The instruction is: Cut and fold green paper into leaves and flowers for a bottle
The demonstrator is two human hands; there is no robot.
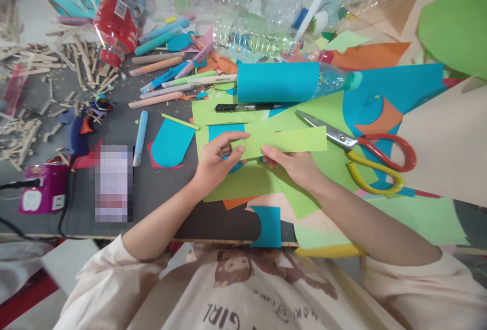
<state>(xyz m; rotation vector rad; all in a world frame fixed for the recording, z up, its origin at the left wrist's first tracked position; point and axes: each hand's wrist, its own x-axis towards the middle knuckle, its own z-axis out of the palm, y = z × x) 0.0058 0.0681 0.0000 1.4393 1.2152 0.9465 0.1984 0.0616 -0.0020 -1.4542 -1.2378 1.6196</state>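
My left hand [216, 160] and my right hand [294, 165] both pinch a long light-green paper strip [289, 141] above the desk. The left fingers grip its left end, thumb on top. The right fingers hold it from beneath near the middle. Under the hands lie more light-green sheets [243, 180] and blue cut-outs. Red and yellow scissors [365, 150] lie just right of the strip, blades pointing left. A black pen [245, 107] rests beyond the strip, in front of a plastic bottle wrapped in blue paper [279, 82].
Coloured markers [167, 73] and wooden sticks [81, 61] are scattered at the back left. A purple device [40, 188] with cables sits at the front left. Clear bottles [247, 5] crowd the back. Large blue, orange and beige sheets [437, 137] cover the right side.
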